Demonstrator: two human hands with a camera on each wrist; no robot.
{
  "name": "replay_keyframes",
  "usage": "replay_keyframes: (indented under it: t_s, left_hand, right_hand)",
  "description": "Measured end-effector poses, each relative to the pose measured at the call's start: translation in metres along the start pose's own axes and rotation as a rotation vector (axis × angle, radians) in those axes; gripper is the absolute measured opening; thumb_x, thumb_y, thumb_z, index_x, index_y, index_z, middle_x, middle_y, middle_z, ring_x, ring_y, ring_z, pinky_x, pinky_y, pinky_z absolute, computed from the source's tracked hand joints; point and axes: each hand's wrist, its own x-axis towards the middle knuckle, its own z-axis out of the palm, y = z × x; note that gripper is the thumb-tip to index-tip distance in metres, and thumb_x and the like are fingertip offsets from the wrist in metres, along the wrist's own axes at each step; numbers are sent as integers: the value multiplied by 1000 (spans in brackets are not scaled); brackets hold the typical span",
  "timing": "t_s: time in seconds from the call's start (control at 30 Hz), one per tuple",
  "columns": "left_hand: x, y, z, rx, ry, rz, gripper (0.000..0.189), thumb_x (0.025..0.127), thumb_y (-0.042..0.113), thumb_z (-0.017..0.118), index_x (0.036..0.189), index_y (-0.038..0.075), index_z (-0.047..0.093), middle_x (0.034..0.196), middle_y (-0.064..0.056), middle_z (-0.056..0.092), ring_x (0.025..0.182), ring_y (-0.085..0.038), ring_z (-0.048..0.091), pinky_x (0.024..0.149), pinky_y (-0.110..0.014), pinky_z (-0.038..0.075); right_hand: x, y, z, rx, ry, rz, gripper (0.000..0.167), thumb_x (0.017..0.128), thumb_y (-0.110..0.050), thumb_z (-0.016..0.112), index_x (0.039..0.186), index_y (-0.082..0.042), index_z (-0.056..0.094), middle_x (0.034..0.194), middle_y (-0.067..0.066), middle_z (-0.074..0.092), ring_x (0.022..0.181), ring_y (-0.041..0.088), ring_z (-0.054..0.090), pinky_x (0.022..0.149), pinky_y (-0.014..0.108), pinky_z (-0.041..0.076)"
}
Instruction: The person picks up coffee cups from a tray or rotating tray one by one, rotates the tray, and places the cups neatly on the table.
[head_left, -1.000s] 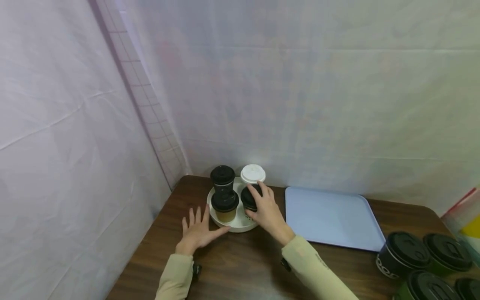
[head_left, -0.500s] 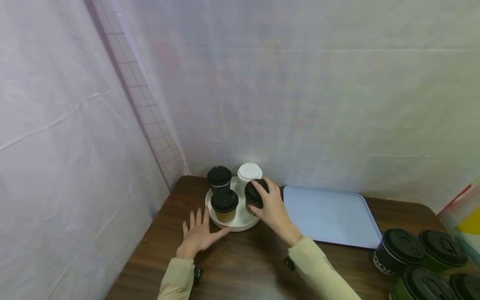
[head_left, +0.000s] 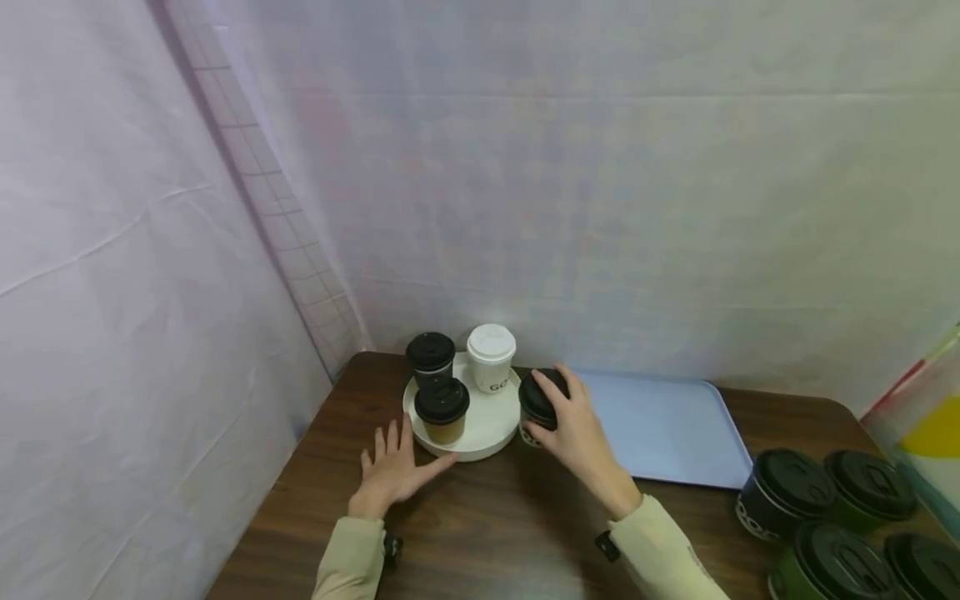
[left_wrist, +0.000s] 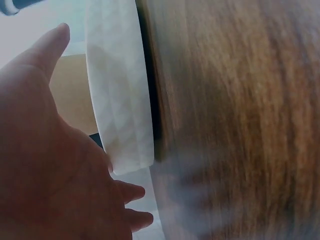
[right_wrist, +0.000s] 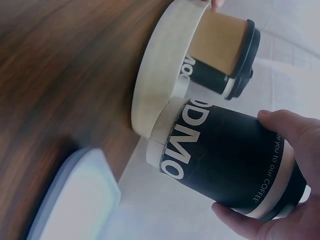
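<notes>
My right hand (head_left: 583,442) grips a dark paper coffee cup (right_wrist: 220,155) with a black lid and white lettering, fingers and thumb round its upper part. The cup hangs at the right edge of a round white tray (head_left: 487,429), its base off the table in the right wrist view. On that tray stand a brown cup (head_left: 444,428) with a black lid, a dark cup (head_left: 432,357) behind it and a white cup (head_left: 491,358). My left hand (head_left: 392,473) has its fingers spread against the tray's front left rim (left_wrist: 120,95), holding nothing.
A flat light-blue tray (head_left: 667,429) lies right of the round one, close to the back curtain (head_left: 600,208). Several black-lidded cups (head_left: 787,496), dark and green, stand at the front right of the wooden table (head_left: 480,533). A curtain (head_left: 135,333) hangs along the left side.
My right hand has lifted the dark cup from the white tray and carried it right, past the tray's edge. The white cup's front now shows. My left hand has stayed in place.
</notes>
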Motion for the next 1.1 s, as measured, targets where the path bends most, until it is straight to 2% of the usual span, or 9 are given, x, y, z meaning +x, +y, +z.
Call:
replay_keyframes:
  t_s: [0.2, 0.57, 0.73, 1.1]
  left_hand:
    - [0, -2, 0, -16, -14, -11, 128, 83, 86, 56, 167, 8, 0, 172, -30, 7, 158, -57, 1, 120, -80, 7]
    - [1, -4, -2, -43, -15, -2, 125, 85, 84, 56, 167, 10, -2, 171, -32, 6, 158, -57, -1, 120, -81, 5]
    - [-2, -3, -6, -45, -16, -1, 124, 86, 82, 57, 167, 8, -2, 170, -34, 6, 157, -58, -1, 119, -82, 6]
    - [0, -5, -5, -44, -17, -4, 125, 85, 82, 57, 167, 9, -1, 170, -34, 7, 157, -59, -1, 118, -83, 6]
  right_hand:
    - [-16, 12, -12, -14, 20, 26, 79, 74, -14, 94, 145, -11, 59, 151, 31, 46, 133, 55, 49, 95, 65, 55]
    - [-63, 31, -48, -89, 108, 103, 82, 67, -6, 96, 140, -7, 61, 145, 34, 48, 128, 59, 50, 90, 72, 53]
    - [-75, 35, -60, -112, 98, 144, 82, 67, -6, 96, 141, -8, 61, 146, 34, 47, 127, 60, 49, 89, 74, 52]
    - [-96, 50, -80, -170, 68, 222, 81, 68, -8, 95, 141, -8, 60, 145, 33, 47, 126, 62, 47, 85, 77, 49]
